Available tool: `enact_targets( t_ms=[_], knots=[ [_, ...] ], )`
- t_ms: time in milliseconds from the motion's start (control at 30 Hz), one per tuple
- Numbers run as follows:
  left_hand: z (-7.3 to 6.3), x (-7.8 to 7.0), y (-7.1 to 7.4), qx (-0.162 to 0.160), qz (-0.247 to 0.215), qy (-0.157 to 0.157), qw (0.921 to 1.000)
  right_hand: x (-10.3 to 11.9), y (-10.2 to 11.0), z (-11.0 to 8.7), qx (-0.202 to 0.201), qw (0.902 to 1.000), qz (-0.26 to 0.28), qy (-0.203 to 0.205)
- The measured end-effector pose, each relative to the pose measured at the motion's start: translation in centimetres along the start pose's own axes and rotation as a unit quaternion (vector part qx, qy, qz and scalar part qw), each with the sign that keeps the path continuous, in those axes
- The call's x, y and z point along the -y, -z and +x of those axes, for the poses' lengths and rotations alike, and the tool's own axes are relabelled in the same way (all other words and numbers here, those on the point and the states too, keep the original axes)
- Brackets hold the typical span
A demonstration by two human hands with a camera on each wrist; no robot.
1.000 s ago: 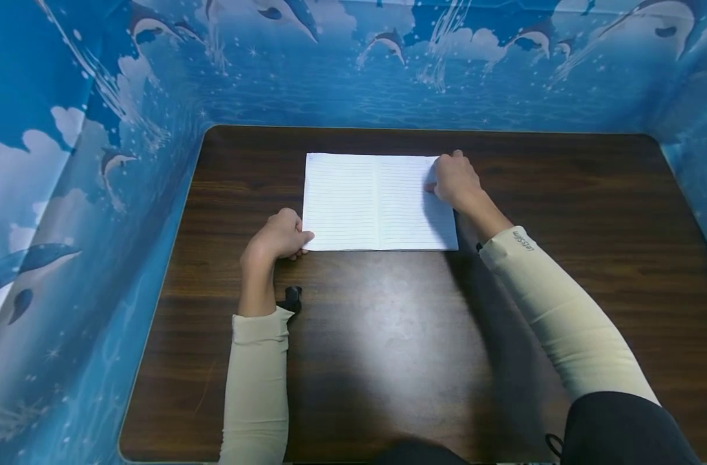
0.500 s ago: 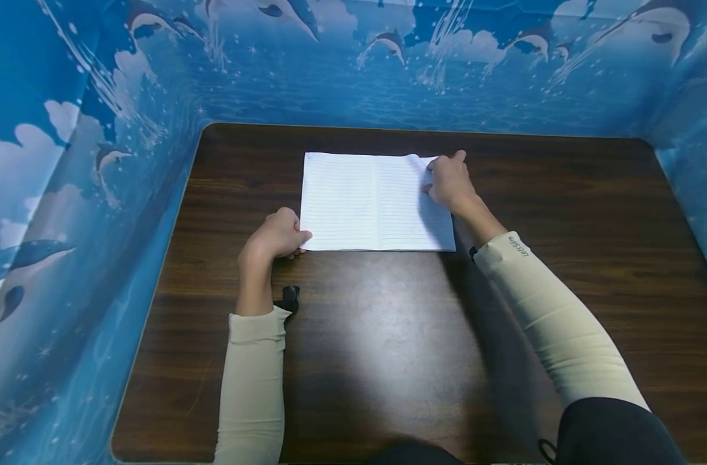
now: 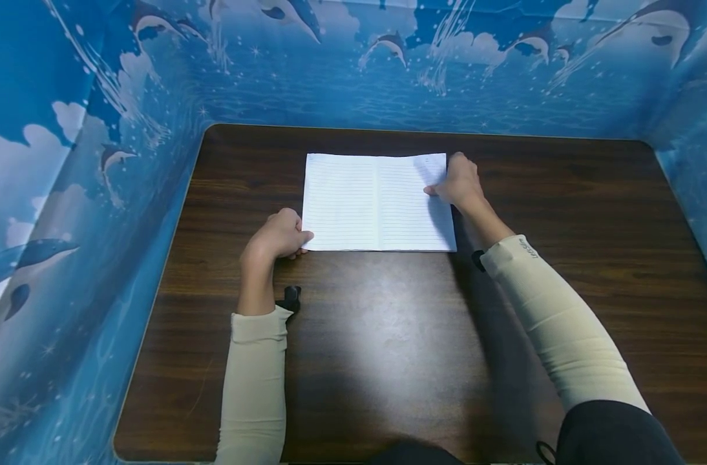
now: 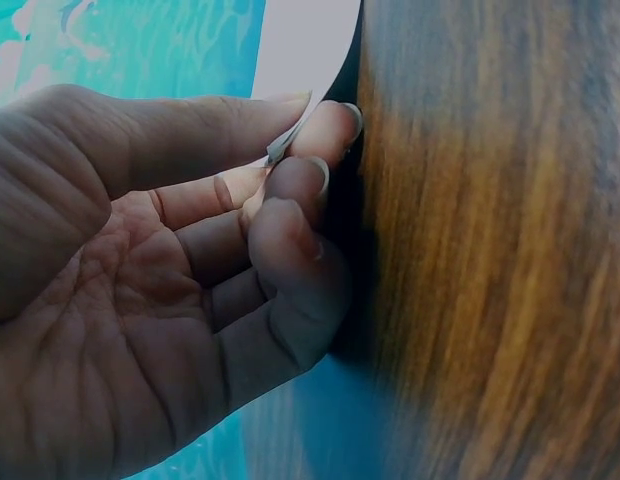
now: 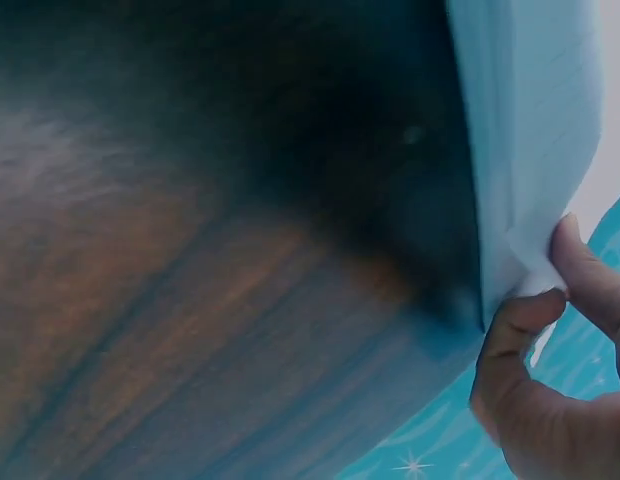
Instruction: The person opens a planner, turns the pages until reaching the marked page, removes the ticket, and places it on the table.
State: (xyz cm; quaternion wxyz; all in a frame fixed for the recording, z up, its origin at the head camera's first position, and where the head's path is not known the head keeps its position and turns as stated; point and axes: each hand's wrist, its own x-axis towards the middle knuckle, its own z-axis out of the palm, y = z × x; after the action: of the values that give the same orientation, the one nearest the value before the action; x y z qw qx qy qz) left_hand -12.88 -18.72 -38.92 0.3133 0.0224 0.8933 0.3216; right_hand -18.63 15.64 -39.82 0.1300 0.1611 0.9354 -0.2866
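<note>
An open notebook [image 3: 353, 203] with lined white pages lies on the dark wood table. My left hand [image 3: 278, 234] pinches its near left corner; in the left wrist view the thumb of the left hand [image 4: 140, 230] lies on top of the paper and the fingertips are beneath. At the right edge is my right hand [image 3: 461, 182], its thumb over the right page. The right wrist view has the right hand [image 5: 555, 370] pinching the page edge [image 5: 535, 250] between thumb and finger, the paper bent upward there.
The brown wood table [image 3: 377, 336] stretches around the notebook on all sides. A blue sheet [image 3: 330, 84] printed with dolphins and clouds rises behind it and along both sides. A dark band with a black piece [image 3: 291, 298] is at the left wrist.
My right hand first slid slightly in over the far right corner, lifting the paper there, then shifted back out to the right edge. The left hand keeps its pinch on the near left corner.
</note>
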Motion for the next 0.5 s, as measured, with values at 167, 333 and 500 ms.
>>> enact_targets(
  t_ms=[167,333,500],
  knots=[
    [0.0,0.2,0.0,-0.003,0.002,-0.005,1.0,-1.1,0.3,-0.1,-0.001,0.9997,0.023,-0.004],
    [0.0,0.2,-0.1,0.0,0.004,-0.003,1.0,-2.0,1.2,-0.1,-0.009,0.999,0.043,-0.011],
    [-0.2,0.0,0.0,0.001,0.007,0.002,1.0,-1.9,2.2,-0.4,-0.012,0.998,0.061,-0.017]
  ],
)
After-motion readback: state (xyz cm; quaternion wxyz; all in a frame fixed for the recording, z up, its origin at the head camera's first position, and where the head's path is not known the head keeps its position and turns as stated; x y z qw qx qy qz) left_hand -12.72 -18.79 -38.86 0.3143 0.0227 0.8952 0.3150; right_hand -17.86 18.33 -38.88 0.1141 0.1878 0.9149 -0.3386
